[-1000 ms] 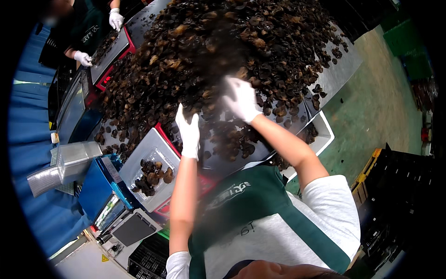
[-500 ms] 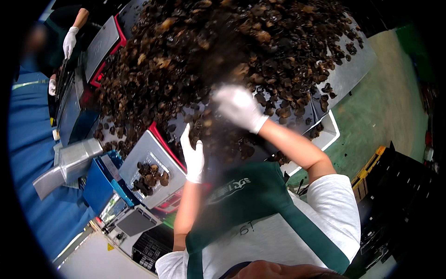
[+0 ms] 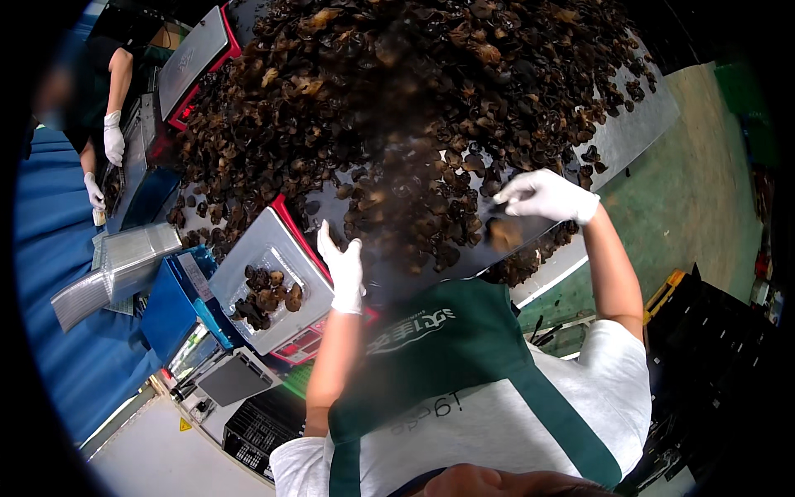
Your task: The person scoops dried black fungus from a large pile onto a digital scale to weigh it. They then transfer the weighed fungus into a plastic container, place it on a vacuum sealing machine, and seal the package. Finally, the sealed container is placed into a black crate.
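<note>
A large heap of dark brown wood ear mushrooms (image 3: 397, 91) covers the metal table. My right hand (image 3: 551, 197), in a white glove, is over the table's near right edge, its fingers bent and thumb apart from them. Just below its fingertips a blurred brown mushroom piece (image 3: 503, 234) appears to be in the air. My left hand (image 3: 342, 269), also gloved, is empty with fingers spread, beside a red-edged scale (image 3: 232, 273). On the scale a clear plastic tray (image 3: 269, 319) bears several mushroom pieces.
Stacked clear trays (image 3: 137, 253) and a blue box (image 3: 175, 302) stand to the left. Another scale (image 3: 195, 62) is at the far left, near a gloved co-worker (image 3: 114, 137). A white bin (image 3: 553, 280) holding mushrooms sits below the table's near right edge. Black crates (image 3: 704, 348) stand right.
My right hand has moved right, from the mushrooms in front of me to the table edge above the white bin. My left hand stays by the scale. The co-worker's hands have shifted.
</note>
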Demonstrator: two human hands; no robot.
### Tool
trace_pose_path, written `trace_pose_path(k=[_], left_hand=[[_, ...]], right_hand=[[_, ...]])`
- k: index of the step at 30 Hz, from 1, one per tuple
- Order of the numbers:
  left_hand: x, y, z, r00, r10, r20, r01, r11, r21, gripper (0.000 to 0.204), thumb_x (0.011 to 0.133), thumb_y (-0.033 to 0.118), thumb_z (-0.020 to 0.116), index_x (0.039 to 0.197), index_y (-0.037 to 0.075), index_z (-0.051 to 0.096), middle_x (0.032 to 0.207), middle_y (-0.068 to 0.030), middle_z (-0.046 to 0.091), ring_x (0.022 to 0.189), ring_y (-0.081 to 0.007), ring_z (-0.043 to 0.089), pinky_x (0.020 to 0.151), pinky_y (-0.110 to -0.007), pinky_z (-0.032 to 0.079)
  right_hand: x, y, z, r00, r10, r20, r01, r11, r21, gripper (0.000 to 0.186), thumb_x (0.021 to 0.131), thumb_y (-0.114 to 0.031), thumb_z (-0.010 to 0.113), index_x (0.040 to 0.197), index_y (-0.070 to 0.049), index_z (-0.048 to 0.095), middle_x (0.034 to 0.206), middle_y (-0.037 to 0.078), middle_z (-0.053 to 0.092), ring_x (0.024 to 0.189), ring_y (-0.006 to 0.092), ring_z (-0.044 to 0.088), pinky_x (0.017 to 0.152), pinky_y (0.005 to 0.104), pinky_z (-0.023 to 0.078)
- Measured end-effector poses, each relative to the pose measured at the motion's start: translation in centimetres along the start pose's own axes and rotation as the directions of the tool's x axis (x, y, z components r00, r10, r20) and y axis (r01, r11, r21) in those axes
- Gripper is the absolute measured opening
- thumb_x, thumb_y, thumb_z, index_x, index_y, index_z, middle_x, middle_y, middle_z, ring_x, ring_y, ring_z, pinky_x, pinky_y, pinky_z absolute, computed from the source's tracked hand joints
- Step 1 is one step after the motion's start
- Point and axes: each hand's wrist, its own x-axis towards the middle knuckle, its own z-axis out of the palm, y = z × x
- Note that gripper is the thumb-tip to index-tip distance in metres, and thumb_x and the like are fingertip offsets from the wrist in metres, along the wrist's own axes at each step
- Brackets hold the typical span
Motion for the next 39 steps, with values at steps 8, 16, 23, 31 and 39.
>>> trace_pose_path(k=[8,16,23,31,39], left_hand=[[-0.3,3.8,0.8,0.992,-0.081,0.1,0.057,0.972,0.227,0.11,0.069,0.023,0.086,0.155,0.006,0.019,0.153,-0.0221,0.025,0.132,-0.0338,0.039,0.107,-0.04,0.038],[1.0,4.0,2.3,0.978,0.09,0.187,-0.152,0.925,0.35,0.12,0.064,0.026,0.087,0.155,0.001,0.012,0.133,-0.0229,0.045,0.119,-0.0379,0.047,0.106,-0.046,0.038],[3.2,1.3,4.1,0.904,0.368,0.218,-0.347,0.929,-0.129,0.069,0.066,0.001,0.076,0.129,-0.001,0.047,0.12,-0.0171,0.06,0.111,-0.0282,0.06,0.096,-0.037,0.048],[-0.1,7.9,-1.6,0.913,0.394,0.107,-0.37,0.91,-0.189,0.077,0.071,-0.007,0.061,0.144,0.002,0.039,0.128,-0.0181,0.049,0.124,-0.0308,0.05,0.108,-0.036,0.039],[-0.7,9.2,-20.1,0.865,0.479,0.151,-0.497,0.86,0.117,0.07,0.075,0.005,0.068,0.141,0.003,0.044,0.132,-0.0169,0.052,0.125,-0.0289,0.051,0.108,-0.037,0.041]], right_hand=[[6.8,0.8,5.1,0.833,-0.341,-0.436,0.061,0.839,-0.54,0.075,0.079,-0.024,0.075,0.145,-0.009,0.043,0.135,0.019,0.052,0.126,0.0343,0.049,0.105,0.0403,0.042],[15.3,-5.3,12.7,0.97,-0.238,-0.053,0.17,0.813,-0.556,0.094,0.07,-0.034,0.079,0.149,-0.007,0.035,0.128,0.019,0.053,0.114,0.0364,0.052,0.098,0.0452,0.046],[16.7,-4.1,16.7,0.895,-0.446,-0.022,0.37,0.767,-0.524,0.075,0.071,-0.009,0.071,0.141,-0.01,0.044,0.127,0.019,0.054,0.109,0.0414,0.053,0.096,0.0446,0.048],[12.8,-12.2,15.3,0.853,-0.506,-0.128,0.437,0.827,-0.353,0.078,0.069,0.002,0.072,0.141,-0.013,0.046,0.128,0.015,0.051,0.119,0.0368,0.05,0.101,0.0405,0.046],[15.7,-22.5,23.1,0.652,-0.758,0.027,0.739,0.627,-0.246,0.072,0.072,-0.001,0.067,0.14,-0.01,0.045,0.128,0.019,0.051,0.121,0.0372,0.049,0.103,0.041,0.044]])
